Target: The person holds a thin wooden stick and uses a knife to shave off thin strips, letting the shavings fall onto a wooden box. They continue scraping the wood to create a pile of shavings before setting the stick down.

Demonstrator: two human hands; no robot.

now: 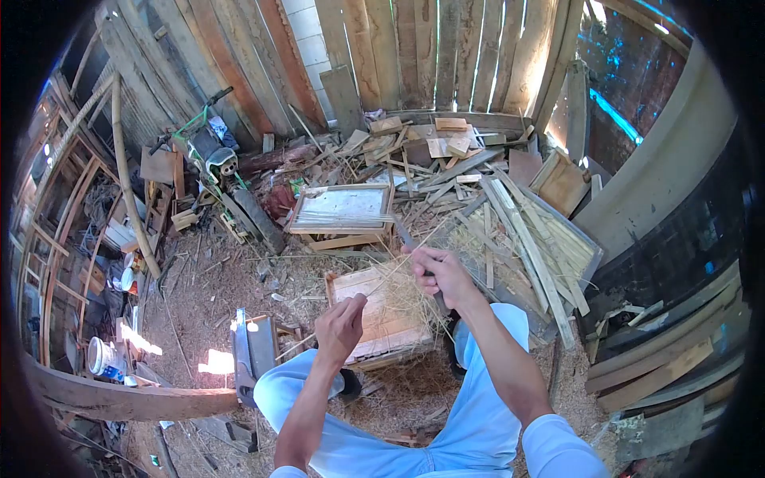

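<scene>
My left hand (341, 328) is closed around a thin pale strip of wood or bamboo (386, 276), which slants up to the right past my right hand. In my right hand (446, 277) is a knife (405, 234), its dark blade pointing up and to the left, close to the strip. The handle end shows below my fist. Both hands are above a low wooden panel (362, 285) between my knees. Fine curly shavings (422, 299) cover the panel's right side.
A framed white panel (339, 203) lies ahead, before a heap of wood scraps (430, 151). Long slats (526, 239) lean at the right. A small motorbike (215, 159) stands left. Near my left knee is a wide metal blade (241, 346). A white bucket (105, 357) lies far left.
</scene>
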